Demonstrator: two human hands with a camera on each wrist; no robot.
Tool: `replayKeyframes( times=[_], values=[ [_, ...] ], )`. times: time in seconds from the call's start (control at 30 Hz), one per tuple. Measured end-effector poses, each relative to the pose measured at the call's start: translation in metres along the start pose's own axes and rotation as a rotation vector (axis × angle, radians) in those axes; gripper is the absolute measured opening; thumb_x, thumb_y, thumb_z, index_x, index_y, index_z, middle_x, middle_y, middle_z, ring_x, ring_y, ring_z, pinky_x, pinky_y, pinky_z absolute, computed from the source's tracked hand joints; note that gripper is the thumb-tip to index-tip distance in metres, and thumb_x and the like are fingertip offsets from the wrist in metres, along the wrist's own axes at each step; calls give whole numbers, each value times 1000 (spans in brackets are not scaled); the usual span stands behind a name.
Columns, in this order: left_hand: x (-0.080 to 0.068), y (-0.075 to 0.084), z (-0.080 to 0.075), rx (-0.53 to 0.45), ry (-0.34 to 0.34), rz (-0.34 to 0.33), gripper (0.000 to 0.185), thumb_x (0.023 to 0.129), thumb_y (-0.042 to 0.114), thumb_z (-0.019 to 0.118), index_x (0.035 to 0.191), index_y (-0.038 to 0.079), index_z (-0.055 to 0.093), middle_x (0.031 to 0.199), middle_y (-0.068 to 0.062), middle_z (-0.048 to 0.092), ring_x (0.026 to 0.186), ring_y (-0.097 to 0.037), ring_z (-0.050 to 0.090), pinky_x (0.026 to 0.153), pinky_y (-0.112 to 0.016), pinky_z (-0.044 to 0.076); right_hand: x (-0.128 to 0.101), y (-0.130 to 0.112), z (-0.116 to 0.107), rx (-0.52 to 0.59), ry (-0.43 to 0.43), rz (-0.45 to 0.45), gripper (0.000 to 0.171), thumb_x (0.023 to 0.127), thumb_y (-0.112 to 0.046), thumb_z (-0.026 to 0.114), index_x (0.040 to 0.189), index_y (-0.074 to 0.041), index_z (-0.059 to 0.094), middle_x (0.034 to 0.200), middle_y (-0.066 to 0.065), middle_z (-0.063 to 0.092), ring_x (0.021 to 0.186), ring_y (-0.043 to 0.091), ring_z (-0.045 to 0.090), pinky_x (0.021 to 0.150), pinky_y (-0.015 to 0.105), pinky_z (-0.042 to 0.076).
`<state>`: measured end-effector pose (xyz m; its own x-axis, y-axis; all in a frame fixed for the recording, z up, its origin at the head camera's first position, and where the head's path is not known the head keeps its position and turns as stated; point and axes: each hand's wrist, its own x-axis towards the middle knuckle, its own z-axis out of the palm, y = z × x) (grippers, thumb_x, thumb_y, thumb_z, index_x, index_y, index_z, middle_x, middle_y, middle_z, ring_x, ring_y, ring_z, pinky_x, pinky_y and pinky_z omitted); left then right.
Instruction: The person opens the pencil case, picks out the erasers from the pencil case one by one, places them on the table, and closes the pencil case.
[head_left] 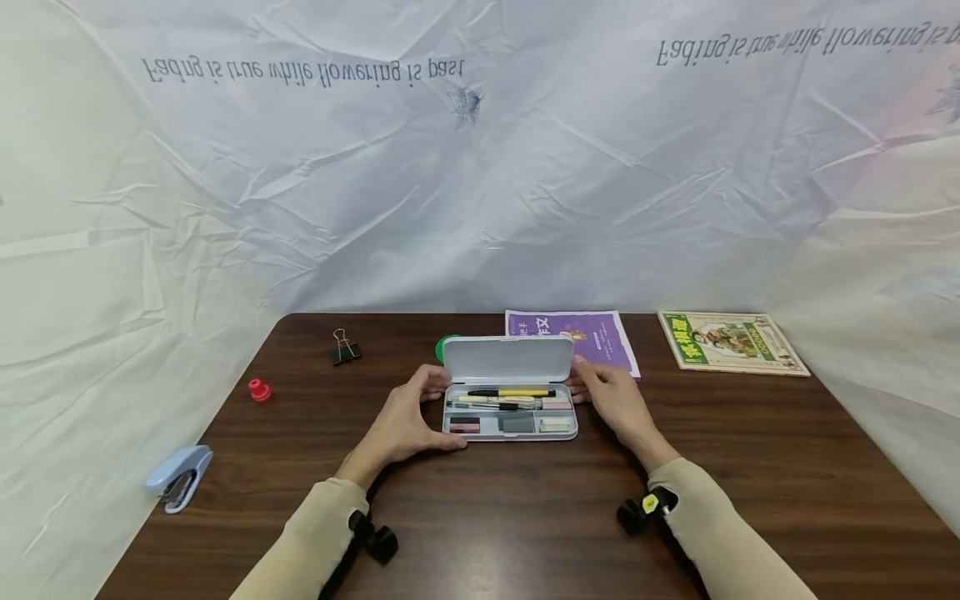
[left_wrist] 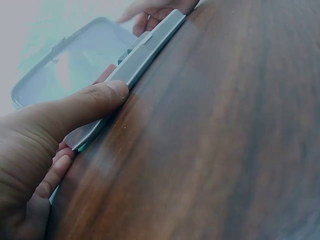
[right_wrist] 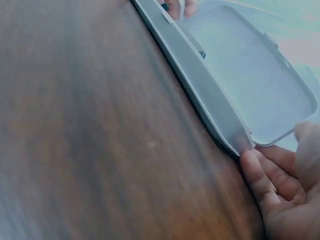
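Observation:
A pale grey pencil case [head_left: 510, 438] lies with its lid [head_left: 508, 358] raised on the brown table. Inside are a yellow and black pen [head_left: 517, 392], other slim writing tools, and small blocks in the front compartments, one grey [head_left: 517, 424]. My left hand [head_left: 401, 421] grips the case's left end, thumb [left_wrist: 107, 95] on the front edge, some fingers below the corner. At the right end, my right hand [head_left: 617, 404] holds the case, fingertips [right_wrist: 252, 167] against its corner and thumb beside the lid. Part of its fingers is hidden behind the lid.
A purple booklet [head_left: 600, 346] and a green object [head_left: 442, 348] lie partly behind the lid. An illustrated book [head_left: 733, 343] sits back right. Toward the left are a black binder clip [head_left: 346, 353], a red knob-like piece [head_left: 259, 390] and a light blue stapler [head_left: 180, 477].

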<state>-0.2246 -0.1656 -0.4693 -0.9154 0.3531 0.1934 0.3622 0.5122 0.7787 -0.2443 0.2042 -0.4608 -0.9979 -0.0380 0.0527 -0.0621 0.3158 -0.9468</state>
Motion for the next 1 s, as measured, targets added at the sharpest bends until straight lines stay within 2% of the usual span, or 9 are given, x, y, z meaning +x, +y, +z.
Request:
replayKeyframes(
  times=[0.07, 0.2, 0.4, 0.5, 0.6, 0.67, 0.8, 0.9, 1.0],
  values=[
    [0, 0, 0, 23, -8, 0, 94, 70, 39, 110, 149, 21, 62, 147, 3, 67, 133, -23, 67, 116, -47, 56, 0, 0, 1, -13, 20, 5, 53, 119, -39, 57, 125, 10, 78, 113, 21, 80, 91, 16, 77, 80, 24, 67],
    [-2, -1, -2, 54, -23, 22, 91, 73, 42, 108, 151, 21, 67, 152, 3, 66, 135, -23, 67, 115, -46, 57, -2, -1, 1, -30, 35, 9, 42, 117, -29, 62, 125, 9, 79, 112, 21, 81, 88, 13, 77, 79, 22, 66],
    [-4, -2, -3, 72, -21, 32, 90, 72, 39, 109, 151, 20, 69, 152, 1, 67, 134, -24, 67, 114, -47, 58, -6, -9, 1, 43, 36, 14, 31, 115, -15, 65, 128, 11, 75, 117, 24, 78, 93, 13, 74, 82, 23, 65],
    [-3, -2, -2, 73, -24, 38, 90, 72, 40, 109, 151, 19, 69, 152, 0, 67, 134, -23, 68, 114, -46, 58, -9, -12, -4, 57, 90, -33, 27, 111, -12, 70, 125, 11, 74, 114, 24, 77, 92, 15, 73, 80, 25, 65],
    [-2, -2, -1, 75, -31, 47, 90, 72, 42, 108, 151, 19, 69, 151, 0, 67, 133, -23, 68, 114, -46, 58, -11, -15, -14, 23, 109, -139, 21, 107, -8, 75, 120, 9, 75, 109, 23, 75, 90, 15, 70, 79, 23, 63],
    [-2, -3, -1, 76, -32, 51, 91, 72, 42, 108, 151, 18, 69, 151, 0, 67, 132, -23, 68, 113, -46, 58, -12, -17, -20, 0, 70, -220, 19, 106, -6, 76, 119, 8, 75, 108, 22, 75, 91, 15, 70, 79, 21, 62],
    [-2, -3, -2, 77, -33, 61, 91, 72, 41, 108, 151, 18, 69, 152, 1, 67, 134, -22, 67, 114, -45, 58, -12, -22, -27, -48, -82, -344, 18, 103, -2, 79, 120, 4, 77, 110, 21, 78, 94, 13, 72, 81, 19, 61],
    [-1, -2, -4, 78, -28, 82, 88, 76, 43, 106, 151, 16, 69, 152, -1, 67, 134, -24, 68, 114, -46, 58, -10, -23, -25, -90, -185, -384, 20, 102, 1, 79, 121, 2, 79, 112, 20, 79, 94, 15, 74, 82, 22, 63],
    [-2, -2, -5, 78, -22, 99, 85, 80, 44, 104, 151, 14, 69, 151, -4, 68, 134, -26, 68, 113, -48, 59, -9, -24, -20, -174, -228, -398, 21, 101, 1, 80, 122, -1, 80, 112, 14, 80, 95, 15, 74, 83, 24, 63]
  ],
)
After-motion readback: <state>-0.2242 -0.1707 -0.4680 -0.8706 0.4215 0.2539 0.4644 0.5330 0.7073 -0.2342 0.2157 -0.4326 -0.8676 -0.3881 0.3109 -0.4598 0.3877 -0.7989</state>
